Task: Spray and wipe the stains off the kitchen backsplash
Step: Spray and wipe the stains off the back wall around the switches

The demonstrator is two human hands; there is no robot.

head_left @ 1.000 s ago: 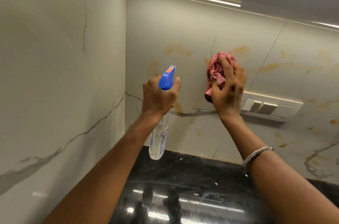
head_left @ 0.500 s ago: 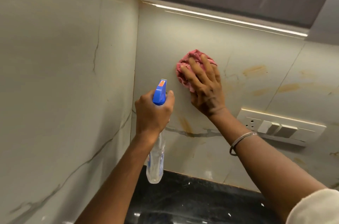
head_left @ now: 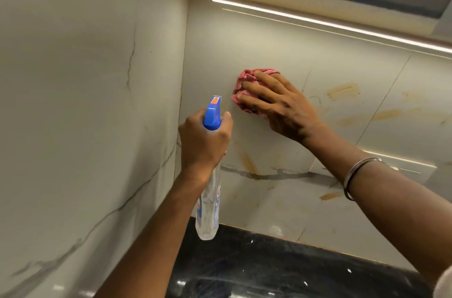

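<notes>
Marble backsplash (head_left: 281,41) half cleaned: right hand (head_left: 281,107) presses pink cloth (head_left: 247,80); left hand (head_left: 205,141) grasps spray bottle (head_left: 209,212); orange stains (head_left: 342,91) remain rightward.

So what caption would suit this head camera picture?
Right hand presses a pink cloth to the stained backsplash; left hand holds a spray bottle.

Glossy marble-look backsplash (head_left: 256,53) tiles, a crumpled pink cloth (head_left: 244,82), a clear plastic spray bottle (head_left: 208,214) with blue plastic head, polished black speckled counter (head_left: 281,270)
</notes>
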